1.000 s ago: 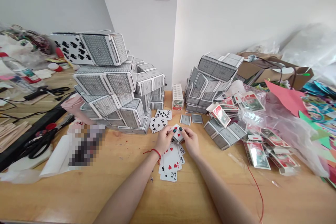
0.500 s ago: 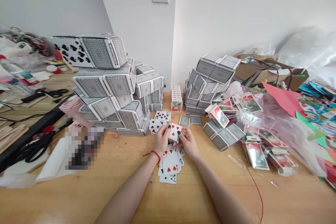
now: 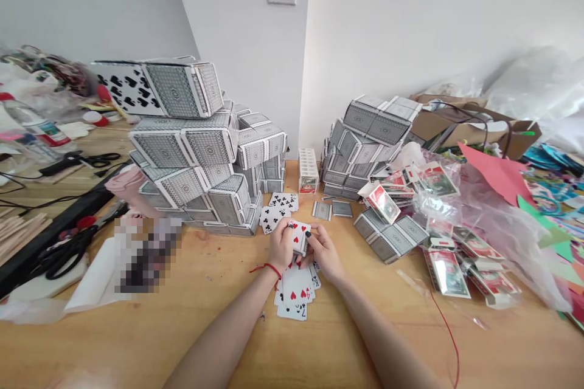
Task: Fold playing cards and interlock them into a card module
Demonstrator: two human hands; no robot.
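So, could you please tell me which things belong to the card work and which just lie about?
Apparently in use: left hand, right hand, held cards, loose cards, left card stack, right card stack.
Seemingly lying about: bottle, black scissors, red paper.

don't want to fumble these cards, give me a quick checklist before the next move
1. Left hand on the held cards: ok, at their left edge.
2. Right hand on the held cards: ok, at their right edge.
3. Pile showing a four of hearts squared up: not ok, cards stick out.
4. Left box tower clear of both hands: ok.
5. Count of held cards: cannot tell, lower ones hidden.
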